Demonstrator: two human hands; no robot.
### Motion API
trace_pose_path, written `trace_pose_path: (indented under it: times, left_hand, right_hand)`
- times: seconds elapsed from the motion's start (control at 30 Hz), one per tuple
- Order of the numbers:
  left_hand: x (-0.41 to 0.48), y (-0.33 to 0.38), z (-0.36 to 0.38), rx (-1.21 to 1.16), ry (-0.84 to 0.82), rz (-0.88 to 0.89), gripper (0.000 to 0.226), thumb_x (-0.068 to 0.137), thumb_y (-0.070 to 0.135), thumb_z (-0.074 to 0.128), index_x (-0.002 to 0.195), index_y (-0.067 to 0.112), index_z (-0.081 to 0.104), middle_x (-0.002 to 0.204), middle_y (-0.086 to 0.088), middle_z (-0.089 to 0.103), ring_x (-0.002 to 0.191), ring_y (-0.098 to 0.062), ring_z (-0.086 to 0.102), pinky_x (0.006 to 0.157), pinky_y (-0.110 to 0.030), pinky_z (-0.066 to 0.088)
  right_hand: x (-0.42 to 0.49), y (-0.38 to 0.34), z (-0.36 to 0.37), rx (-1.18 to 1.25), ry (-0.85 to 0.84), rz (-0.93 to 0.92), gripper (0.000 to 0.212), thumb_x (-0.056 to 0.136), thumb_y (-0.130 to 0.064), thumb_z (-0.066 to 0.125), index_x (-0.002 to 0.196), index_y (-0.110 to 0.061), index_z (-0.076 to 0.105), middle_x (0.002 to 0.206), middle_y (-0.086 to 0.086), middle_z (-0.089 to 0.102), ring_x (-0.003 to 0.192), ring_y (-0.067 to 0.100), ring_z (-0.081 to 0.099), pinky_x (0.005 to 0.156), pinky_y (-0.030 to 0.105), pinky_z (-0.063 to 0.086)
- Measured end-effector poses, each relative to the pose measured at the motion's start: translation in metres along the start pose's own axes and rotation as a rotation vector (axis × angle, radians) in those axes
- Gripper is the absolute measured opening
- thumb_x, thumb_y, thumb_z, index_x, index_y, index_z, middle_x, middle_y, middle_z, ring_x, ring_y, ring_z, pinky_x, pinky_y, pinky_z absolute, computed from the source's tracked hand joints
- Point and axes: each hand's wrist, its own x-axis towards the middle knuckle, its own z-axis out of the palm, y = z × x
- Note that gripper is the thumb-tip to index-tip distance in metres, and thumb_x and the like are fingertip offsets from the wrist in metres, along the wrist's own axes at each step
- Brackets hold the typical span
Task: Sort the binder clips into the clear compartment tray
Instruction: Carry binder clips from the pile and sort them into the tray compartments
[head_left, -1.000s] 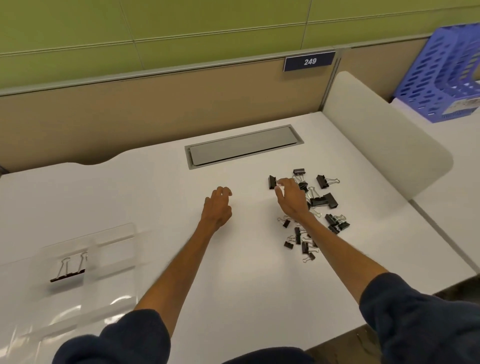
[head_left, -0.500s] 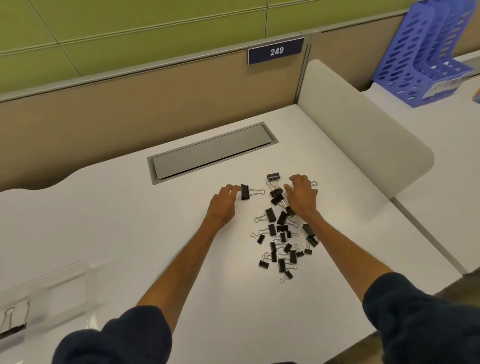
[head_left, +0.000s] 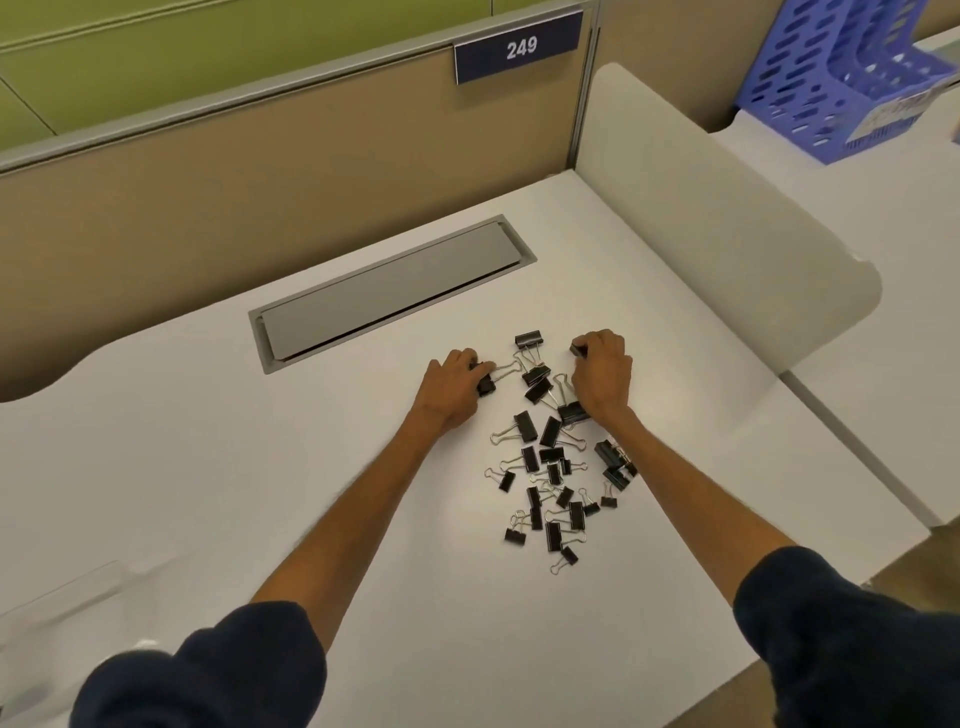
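Note:
Several black binder clips (head_left: 551, 470) of differing sizes lie scattered on the white desk (head_left: 208, 467), right of centre. At the pile's far left edge my left hand (head_left: 453, 387) is closed on a black binder clip (head_left: 485, 378) whose wire handles point right. My right hand (head_left: 602, 376) rests on the pile's far right side with its fingertips pinching another black clip (head_left: 577, 350). Only a corner of the clear compartment tray (head_left: 62, 597) shows at the lower left; its compartments are out of view.
A grey cable hatch (head_left: 389, 291) is set into the desk behind the clips. A white divider panel (head_left: 727, 223) stands to the right, with a blue file rack (head_left: 852, 67) beyond it. A tan partition runs along the desk's back.
The view has swung right, so the tray has slid almost out of frame. My left hand reached to the pile and closed on a clip; my right hand shifted right and pinched another.

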Motion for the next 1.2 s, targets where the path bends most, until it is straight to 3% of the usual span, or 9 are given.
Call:
trace_pose_path:
  times: [0.1, 0.3, 0.43, 0.57, 0.73, 0.87, 1.07, 1.2]
  left_hand:
    - [-0.001, 0.005, -0.004, 0.041, -0.019, -0.013, 0.047, 0.095, 0.027, 0.043, 0.141, 0.020, 0.040, 0.126, -0.008, 0.047, 0.117, -0.026, 0.043, 0.090, -0.040, 0.036]
    - [-0.005, 0.009, -0.003, 0.030, 0.050, -0.075, 0.045, 0.091, 0.043, 0.050, 0.125, 0.014, 0.049, 0.120, -0.006, 0.053, 0.109, -0.024, 0.049, 0.088, -0.039, 0.039]
    - [-0.006, 0.017, -0.007, -0.042, -0.007, -0.038, 0.056, 0.091, 0.037, 0.052, 0.143, 0.023, 0.036, 0.129, -0.008, 0.047, 0.115, -0.026, 0.047, 0.090, -0.040, 0.040]
    - [-0.005, 0.024, -0.003, -0.047, -0.014, -0.062, 0.043, 0.096, 0.028, 0.048, 0.138, 0.021, 0.043, 0.124, -0.008, 0.051, 0.113, -0.026, 0.046, 0.088, -0.037, 0.038]
    - [-0.011, 0.031, -0.001, -0.074, -0.004, -0.080, 0.040, 0.097, 0.026, 0.047, 0.137, 0.026, 0.045, 0.118, -0.007, 0.055, 0.103, -0.026, 0.054, 0.085, -0.038, 0.041]
    - [-0.022, 0.030, 0.000, -0.057, -0.007, -0.089, 0.035, 0.098, 0.025, 0.049, 0.133, 0.022, 0.047, 0.120, -0.008, 0.052, 0.105, -0.026, 0.052, 0.082, -0.038, 0.042]
    - [-0.047, 0.030, -0.009, -0.097, 0.140, -0.122, 0.033, 0.097, 0.021, 0.052, 0.130, 0.024, 0.048, 0.113, -0.008, 0.051, 0.091, -0.023, 0.053, 0.078, -0.037, 0.051]
    - [-0.063, 0.025, -0.023, -0.114, 0.212, -0.151, 0.034, 0.095, 0.022, 0.057, 0.128, 0.024, 0.051, 0.110, -0.009, 0.053, 0.090, -0.023, 0.053, 0.079, -0.037, 0.052]
  right_hand:
    - [0.004, -0.001, 0.002, 0.099, 0.002, 0.026, 0.024, 0.080, 0.009, 0.057, 0.097, -0.005, 0.066, 0.109, 0.012, 0.059, 0.103, 0.030, 0.054, 0.081, 0.045, 0.047]
    - [-0.003, -0.003, 0.001, 0.067, -0.061, -0.039, 0.038, 0.065, 0.016, 0.057, 0.094, -0.008, 0.059, 0.102, 0.009, 0.055, 0.088, 0.026, 0.055, 0.070, 0.035, 0.040]
    - [-0.007, 0.001, -0.004, 0.014, -0.129, -0.133, 0.047, 0.072, 0.012, 0.059, 0.113, -0.012, 0.057, 0.112, 0.008, 0.056, 0.100, 0.028, 0.054, 0.081, 0.039, 0.042]
    - [-0.008, 0.001, -0.012, 0.000, -0.212, -0.175, 0.051, 0.080, 0.008, 0.055, 0.124, -0.016, 0.052, 0.120, 0.006, 0.058, 0.110, 0.027, 0.051, 0.090, 0.041, 0.042]
    - [-0.018, 0.001, -0.017, 0.043, -0.209, -0.172, 0.055, 0.080, 0.012, 0.053, 0.123, -0.021, 0.053, 0.118, 0.004, 0.059, 0.109, 0.026, 0.050, 0.090, 0.041, 0.043]
    - [-0.030, -0.008, -0.025, 0.123, -0.150, -0.195, 0.044, 0.085, 0.006, 0.057, 0.121, -0.019, 0.055, 0.116, 0.004, 0.062, 0.105, 0.024, 0.052, 0.088, 0.042, 0.046]
    - [-0.046, -0.035, -0.035, 0.238, -0.181, -0.189, 0.051, 0.085, 0.005, 0.058, 0.122, -0.029, 0.046, 0.114, 0.005, 0.061, 0.099, 0.024, 0.057, 0.083, 0.042, 0.052]
    - [-0.057, -0.064, -0.040, 0.284, -0.190, -0.248, 0.052, 0.084, 0.007, 0.060, 0.123, -0.025, 0.044, 0.119, 0.006, 0.063, 0.105, 0.026, 0.059, 0.086, 0.044, 0.053]
